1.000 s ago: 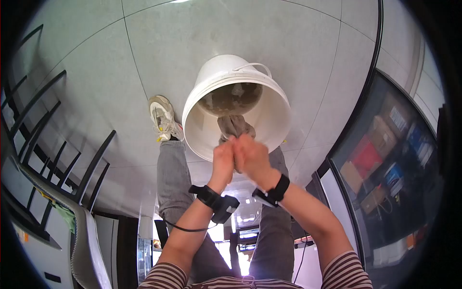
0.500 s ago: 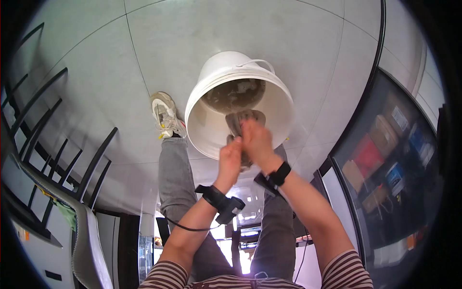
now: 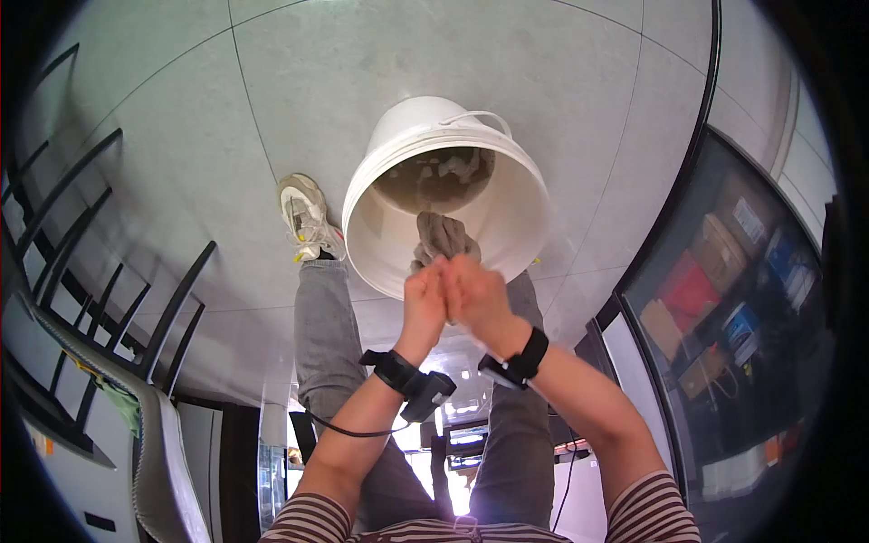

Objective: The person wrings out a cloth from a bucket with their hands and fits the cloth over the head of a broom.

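Note:
A bunched grey-brown cloth (image 3: 442, 235) is held over the near rim of a white bucket (image 3: 360, 213). My left hand (image 3: 425, 306) is closed round the cloth, and my right hand (image 3: 480, 297) grips it close beside, the two nearly touching. Part of the cloth is hidden behind my fingers. Murky water (image 3: 425, 181) with pale froth lies in the bottom of the bucket. The bucket's handle (image 3: 480, 116) rests against its far side.
The bucket stands on a grey tiled floor (image 3: 353, 54). My shoe (image 3: 306, 217) is just left of it. A chair with a grey seat (image 3: 167, 452) and a black slatted rack (image 3: 181, 308) are at the left. A glass-fronted cabinet (image 3: 724, 317) with boxes stands at the right.
Both hands have drawn slightly closer to me, and the right has moved down beside the left. The cloth is now bunched more tightly; earlier it spread wider over the bucket's opening.

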Demonstrator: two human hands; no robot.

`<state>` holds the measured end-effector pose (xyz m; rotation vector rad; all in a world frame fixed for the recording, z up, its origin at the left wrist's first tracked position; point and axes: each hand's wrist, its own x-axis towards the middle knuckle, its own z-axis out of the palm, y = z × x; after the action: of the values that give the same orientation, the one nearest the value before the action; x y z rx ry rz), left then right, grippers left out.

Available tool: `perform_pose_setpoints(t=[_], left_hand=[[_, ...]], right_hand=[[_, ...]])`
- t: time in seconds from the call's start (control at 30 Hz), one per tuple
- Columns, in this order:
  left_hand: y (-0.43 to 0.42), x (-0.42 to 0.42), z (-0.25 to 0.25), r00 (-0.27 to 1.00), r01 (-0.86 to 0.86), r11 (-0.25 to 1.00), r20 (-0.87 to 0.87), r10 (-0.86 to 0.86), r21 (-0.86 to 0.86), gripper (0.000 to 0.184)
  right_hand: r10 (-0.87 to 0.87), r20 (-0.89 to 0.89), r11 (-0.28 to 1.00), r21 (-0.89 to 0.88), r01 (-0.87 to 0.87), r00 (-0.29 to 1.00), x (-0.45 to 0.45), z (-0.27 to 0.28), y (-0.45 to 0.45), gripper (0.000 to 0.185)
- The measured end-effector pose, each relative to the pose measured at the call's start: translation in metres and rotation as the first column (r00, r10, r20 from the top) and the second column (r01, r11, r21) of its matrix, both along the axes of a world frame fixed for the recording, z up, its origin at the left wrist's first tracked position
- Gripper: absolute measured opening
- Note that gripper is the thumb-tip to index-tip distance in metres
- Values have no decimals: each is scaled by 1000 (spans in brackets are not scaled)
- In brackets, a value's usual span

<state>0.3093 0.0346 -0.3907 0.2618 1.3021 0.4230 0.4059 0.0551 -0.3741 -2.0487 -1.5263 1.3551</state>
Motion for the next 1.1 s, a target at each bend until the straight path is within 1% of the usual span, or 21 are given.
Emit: perform_pose_setpoints(t=[0.07,0.17,0.3,0.37,0.43,0.5,0.53,0.57,0.6,0.67,0.7,0.73,0.77,0.8,0.83,0.87,0.9,0.97,1.0,1.07,1.1], left_hand=[[6,4,3,977,-213,974,-8,213,-79,36],[0,2,2,993,-116,982,-50,110,-148,26],[9,-5,2,999,13,987,39,-7,-158,26],[-2,-1,-5,971,-237,972,34,237,2,32],[2,0,7,989,-151,989,7,150,11,31],[7,3,5,997,-74,996,-17,75,44,32],[5,4,2,991,-97,994,88,100,-45,33],[3,4,0,973,-112,984,187,137,-139,35],[7,4,3,973,-115,984,186,139,-137,35],[21,0,12,897,-245,892,260,357,-380,43],[24,-1,13,899,-245,890,254,357,-384,43],[27,0,13,815,-363,799,252,522,-480,44],[30,0,12,705,-459,682,233,669,-569,47],[34,-1,11,707,-457,683,233,667,-569,47],[38,-4,10,641,-485,649,266,720,-587,47],[40,-5,9,568,-509,611,296,768,-606,48],[39,-6,10,569,-509,611,296,767,-607,48],[37,-9,11,571,-548,582,239,785,-601,42],[39,-11,10,573,-548,585,241,783,-598,42],[43,-14,9,628,-605,557,89,773,-570,39],[41,-15,6,629,-602,556,89,772,-573,39]], right_hand=[[-13,-62,990,143,22,998,-8,7,0,18],[9,50,1000,28,-10,999,3,-21,-4,12],[-46,2,993,-108,46,999,3,-13,13,12],[48,-43,993,108,-43,998,-10,8,12,15],[4,-13,991,132,-2,1000,-5,-9,1,20],[-69,55,992,-98,74,996,17,-26,13,22],[-92,47,963,-249,101,995,25,-32,17,26],[-93,50,963,-250,102,994,28,-32,13,26],[-170,38,954,-246,174,985,31,-34,8,25],[-249,24,938,-242,247,968,39,-41,-6,25],[-395,-73,905,-201,374,916,43,-43,-13,29],[-526,-173,849,-175,499,833,45,-42,-20,40],[-530,-172,846,-181,502,830,46,-39,-29,40],[-691,-240,709,-408,575,682,45,-33,-32,49],[-828,-252,536,-616,577,500,47,-29,-33,60],[-858,-236,471,-717,514,456,50,-27,-36,62],[-884,-207,398,-804,442,419,52,-23,-33,65],[-808,-408,539,-803,254,425,53,-14,-25,58],[-807,-412,542,-801,253,423,54,-13,-24,58],[-878,-329,462,-775,431,348,60,-11,-25,59],[-879,-326,460,-775,435,348,62,-5,-17,59]])
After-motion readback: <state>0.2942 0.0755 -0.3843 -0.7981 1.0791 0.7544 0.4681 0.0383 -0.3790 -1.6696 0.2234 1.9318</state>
